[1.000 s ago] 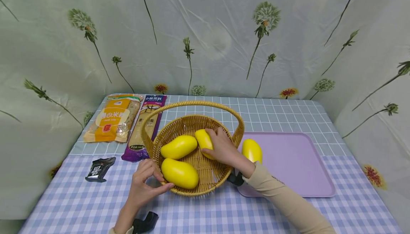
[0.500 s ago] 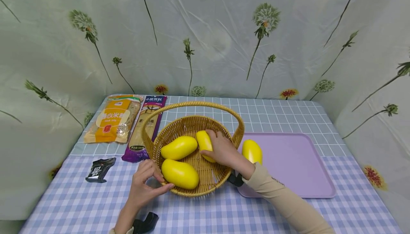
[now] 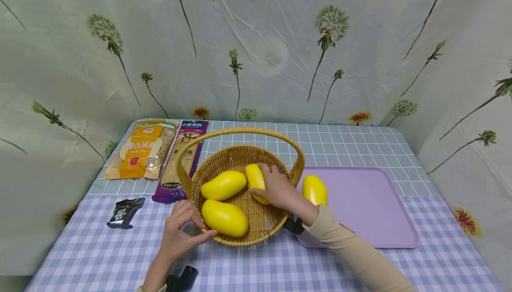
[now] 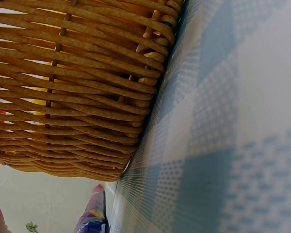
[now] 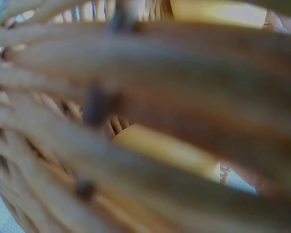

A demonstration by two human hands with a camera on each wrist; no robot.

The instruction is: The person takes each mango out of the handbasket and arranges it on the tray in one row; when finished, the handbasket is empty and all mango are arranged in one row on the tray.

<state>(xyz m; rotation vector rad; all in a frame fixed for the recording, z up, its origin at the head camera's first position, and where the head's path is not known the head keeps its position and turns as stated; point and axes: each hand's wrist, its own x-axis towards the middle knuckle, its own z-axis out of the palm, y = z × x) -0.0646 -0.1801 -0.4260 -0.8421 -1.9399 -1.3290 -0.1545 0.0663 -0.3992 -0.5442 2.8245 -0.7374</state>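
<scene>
A wicker basket [image 3: 262, 221] with a tall arched handle stands mid-table in the head view. My left hand [image 3: 182, 223] pinches its near-left rim between thumb and fingers. Inside the basket, my right hand [image 3: 280, 190] grips a yellow mango [image 3: 255, 181], partly covered by the fingers. Two more mangoes, one behind [image 3: 224, 185] and one in front [image 3: 225, 218], lie in the basket's left half. The woven wall [image 4: 68, 97] fills much of the left wrist view. In the right wrist view, blurred wicker [image 5: 136, 63] blocks most of the right hand and the yellow fruit behind.
A lilac tray [image 3: 368, 207] lies right of the basket, with another mango [image 3: 314, 190] at its left side, beside my right wrist. Left of the basket are a purple pasta pack [image 3: 184, 158], an orange-labelled noodle bag [image 3: 140, 150] and a small black packet [image 3: 125, 213].
The mango under my right hand has shifted very slightly right within the basket. My left hand keeps its hold on the rim, and the other mangoes stay put.
</scene>
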